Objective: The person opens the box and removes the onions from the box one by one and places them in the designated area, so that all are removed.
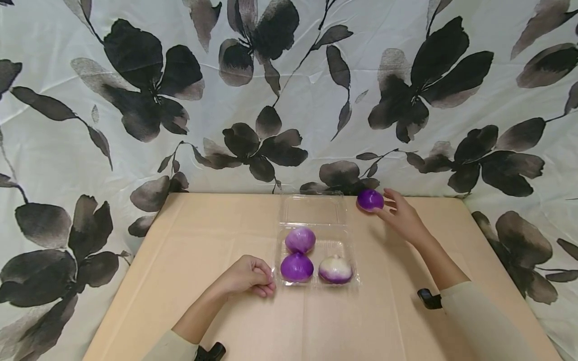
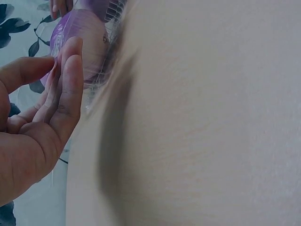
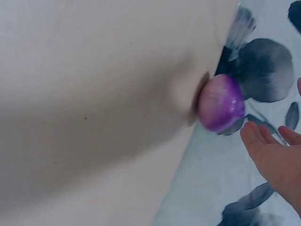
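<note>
A clear plastic clamshell container (image 1: pixel 331 244) lies on the table with its lid (image 1: pixel 311 209) folded back. Two red onions, one at the left rear (image 1: pixel 300 240) and one at the left front (image 1: pixel 296 267), sit inside with a paler white-and-purple onion (image 1: pixel 335 269) at the right front. My left hand (image 1: pixel 250 276) pinches the container's left edge between thumb and fingers, as the left wrist view shows. Another red onion (image 1: pixel 370 200) rests near the table's far edge. Beside it is my right hand (image 1: pixel 402 215), fingers spread; a small gap shows in the right wrist view (image 3: pixel 277 155).
The light wooden-coloured table (image 1: pixel 217 225) ends just behind the lone onion. A white cloth (image 1: pixel 316 100) with dark flower prints hangs behind it and shows at both sides.
</note>
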`<state>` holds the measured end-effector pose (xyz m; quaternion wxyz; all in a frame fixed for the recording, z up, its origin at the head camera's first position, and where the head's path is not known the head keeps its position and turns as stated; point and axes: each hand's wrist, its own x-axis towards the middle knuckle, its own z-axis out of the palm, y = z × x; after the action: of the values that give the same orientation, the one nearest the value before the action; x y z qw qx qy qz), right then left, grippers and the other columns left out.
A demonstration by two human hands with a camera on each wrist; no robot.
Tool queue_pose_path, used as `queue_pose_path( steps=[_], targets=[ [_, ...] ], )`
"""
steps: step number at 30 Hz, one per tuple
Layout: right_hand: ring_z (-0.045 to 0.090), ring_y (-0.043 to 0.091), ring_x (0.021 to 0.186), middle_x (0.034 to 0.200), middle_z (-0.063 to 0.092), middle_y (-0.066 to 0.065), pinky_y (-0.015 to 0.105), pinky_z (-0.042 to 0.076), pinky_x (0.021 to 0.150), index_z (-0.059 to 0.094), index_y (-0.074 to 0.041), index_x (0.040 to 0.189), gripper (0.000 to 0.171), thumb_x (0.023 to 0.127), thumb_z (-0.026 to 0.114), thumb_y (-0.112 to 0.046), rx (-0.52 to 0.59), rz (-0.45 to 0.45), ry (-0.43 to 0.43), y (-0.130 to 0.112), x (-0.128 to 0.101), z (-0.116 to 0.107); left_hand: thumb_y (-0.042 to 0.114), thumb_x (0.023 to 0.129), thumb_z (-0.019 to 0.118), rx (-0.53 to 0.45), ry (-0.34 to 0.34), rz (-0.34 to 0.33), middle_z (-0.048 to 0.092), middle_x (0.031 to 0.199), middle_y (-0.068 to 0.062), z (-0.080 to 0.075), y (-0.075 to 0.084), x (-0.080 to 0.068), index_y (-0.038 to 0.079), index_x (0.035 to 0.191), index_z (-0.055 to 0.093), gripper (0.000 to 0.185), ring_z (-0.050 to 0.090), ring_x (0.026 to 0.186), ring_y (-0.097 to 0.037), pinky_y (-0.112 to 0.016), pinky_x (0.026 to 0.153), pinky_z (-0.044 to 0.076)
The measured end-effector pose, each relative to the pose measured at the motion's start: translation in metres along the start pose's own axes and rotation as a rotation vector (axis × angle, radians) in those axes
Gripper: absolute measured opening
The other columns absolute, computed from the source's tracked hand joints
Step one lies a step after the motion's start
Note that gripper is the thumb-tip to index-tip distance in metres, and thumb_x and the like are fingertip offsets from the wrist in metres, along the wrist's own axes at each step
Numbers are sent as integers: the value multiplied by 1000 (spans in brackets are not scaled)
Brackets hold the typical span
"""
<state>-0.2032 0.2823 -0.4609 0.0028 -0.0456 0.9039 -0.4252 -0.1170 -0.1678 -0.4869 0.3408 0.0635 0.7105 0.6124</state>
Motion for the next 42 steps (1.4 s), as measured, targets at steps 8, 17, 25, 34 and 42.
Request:
queue_pose_path(
  steps=[8, 17, 25, 34, 42],
  targets=[
    [43, 49, 143, 155, 42, 31, 65, 37, 119, 31, 5, 156, 67, 102, 65, -17, 119, -92, -61, -23, -25, 5, -3, 93, 63, 9, 4, 5, 77, 86, -20, 0, 0, 0, -13, 98, 65, 11, 76, 74, -21, -35, 71, 68],
    [50, 45, 139, 151, 50, 26, 60, 41, 117, 38, 1, 153, 61, 102, 66, -18, 145, -129, -157, -43, -43, 18, -4, 93, 63, 9, -1, 3, 77, 86, -19, 0, -1, 0, -15, 100, 64, 13, 76, 75, -22, -34, 71, 68],
    [52, 44, 138, 149, 53, 25, 56, 43, 117, 40, 0, 153, 62, 100, 69, -14, 214, -162, -288, -50, -48, 32, -4, 93, 63, 3, -1, 3, 77, 86, -20, -1, 0, -1, -14, 99, 64, 11, 76, 75, -22, -35, 71, 68],
    [55, 43, 135, 145, 57, 24, 53, 44, 117, 44, 0, 151, 64, 98, 72, -21, 181, -210, -449, -60, -50, 46, -4, 93, 62, 0, 2, 5, 77, 86, -19, 0, 0, 0, -14, 99, 64, 11, 76, 75, -22, -35, 71, 68],
    [56, 42, 135, 145, 57, 26, 55, 44, 117, 46, 4, 148, 64, 98, 72, -27, 110, -271, -618, -64, -41, 57, -5, 93, 62, -1, 4, -1, 77, 85, -18, 1, -1, -1, -16, 100, 63, 13, 76, 75, -21, -34, 70, 68]
  ],
)
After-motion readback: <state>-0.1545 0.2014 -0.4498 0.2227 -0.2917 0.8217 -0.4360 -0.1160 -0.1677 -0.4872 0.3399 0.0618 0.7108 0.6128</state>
